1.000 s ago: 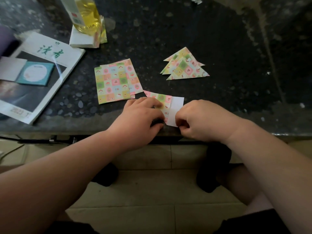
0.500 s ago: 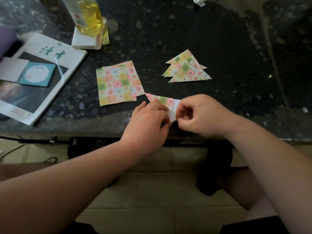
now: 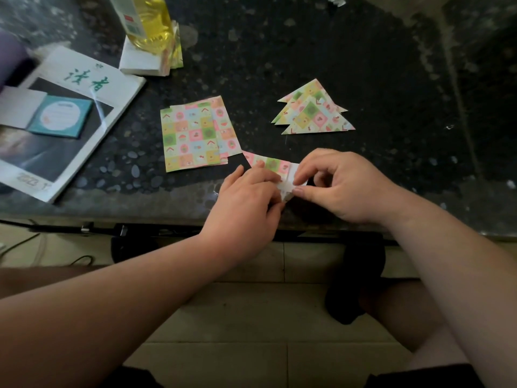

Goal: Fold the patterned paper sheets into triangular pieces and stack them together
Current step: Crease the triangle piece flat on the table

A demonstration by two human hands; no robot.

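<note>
Near the tabletop point(image 3: 279, 51) edge, left hand point(image 3: 246, 200) and right hand point(image 3: 344, 186) pinch the sheet point(image 3: 272, 163), likely light and floppy, at its fold.

Both forearms bare, entering from lower left and lower right corners, converging at frame centre. Left hand point(image 3: 246, 203) knuckles up, fingers curled, tips and thumb gripping the near end of the patterned paper sheet point(image 3: 272, 164). Right hand point(image 3: 345, 186) just beside it, almost touching, wrist bent inward; thumb and forefinger pinch the sheet's white edge, the other fingers loosely curled behind.
</note>
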